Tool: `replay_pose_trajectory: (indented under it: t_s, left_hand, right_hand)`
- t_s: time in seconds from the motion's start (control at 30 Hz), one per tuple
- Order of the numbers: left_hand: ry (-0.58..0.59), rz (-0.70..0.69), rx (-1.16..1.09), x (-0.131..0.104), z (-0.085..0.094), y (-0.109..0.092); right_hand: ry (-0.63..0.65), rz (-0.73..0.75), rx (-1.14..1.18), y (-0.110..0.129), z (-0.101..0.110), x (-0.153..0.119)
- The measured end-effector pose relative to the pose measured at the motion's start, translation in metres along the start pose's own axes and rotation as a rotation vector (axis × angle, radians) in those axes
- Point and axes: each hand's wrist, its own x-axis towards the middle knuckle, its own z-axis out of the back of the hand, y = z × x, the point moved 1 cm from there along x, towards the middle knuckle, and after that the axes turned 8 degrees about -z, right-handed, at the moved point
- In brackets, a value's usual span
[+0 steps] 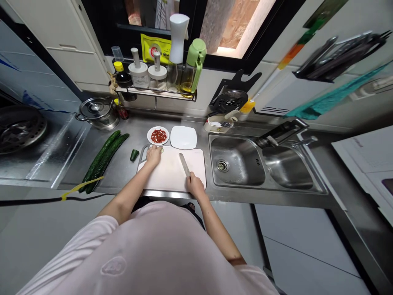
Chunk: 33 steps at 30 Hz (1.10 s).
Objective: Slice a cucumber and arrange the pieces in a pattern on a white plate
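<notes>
Head: cutting board (170, 172) beneath hands (195, 187)

Cutting board (170, 178) between cucumbers (106, 159) and double sink (239, 174)

The board lies at the near edge of the counter (132, 125). The left hand (154, 156) is at its far left corner; over its right half, the right hand (195, 187) holds a knife (184, 164) pointing away. Behind the board, chopped chillies (159, 136) sit on a plate (149, 136), with a second plate (183, 138) to the right. A cucumber piece (134, 155) lies between cucumbers and board. Behind the cucumbers stands a lidded pot (100, 121); above the counter's back, bottles (176, 47) stand on a shelf (159, 92).
</notes>
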Motion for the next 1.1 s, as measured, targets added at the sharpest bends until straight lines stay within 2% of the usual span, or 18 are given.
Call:
replay_pose_trajectory:
  t_s: [0.13, 0.23, 0.4, 0.6, 0.7, 0.83, 0.97, 1.1]
  left_hand:
    - [0.050, -0.018, 0.037, 0.010, -0.003, 0.003]
    - [0.021, -0.021, 0.015, 0.013, 0.000, 0.003]
    - [-0.013, 0.089, -0.208, 0.016, 0.002, 0.000]
    - [0.075, 0.321, -0.592, -0.002, -0.025, -0.013]
    - [0.083, 0.376, -0.695, -0.017, -0.039, -0.020]
    - [0.058, 0.323, -0.592, -0.029, -0.045, -0.024]
    - [0.012, 0.241, -0.445, -0.031, -0.044, -0.024]
    - [0.008, 0.225, -0.416, -0.031, -0.043, -0.023]
  right_hand:
    - [0.010, -0.011, 0.011, 0.002, 0.003, -0.003]
    - [0.012, -0.018, 0.013, 0.002, 0.004, -0.004]
    - [-0.006, 0.001, 0.013, 0.000, 0.001, -0.001]
    - [0.000, 0.003, 0.007, -0.001, -0.001, 0.002]
    - [0.000, 0.013, -0.001, -0.001, -0.002, 0.002]
    - [-0.001, 0.015, -0.020, 0.000, -0.002, 0.002]
    - [0.001, 0.023, -0.049, 0.001, 0.001, 0.003]
    - [-0.005, 0.065, -0.074, 0.002, 0.005, -0.004]
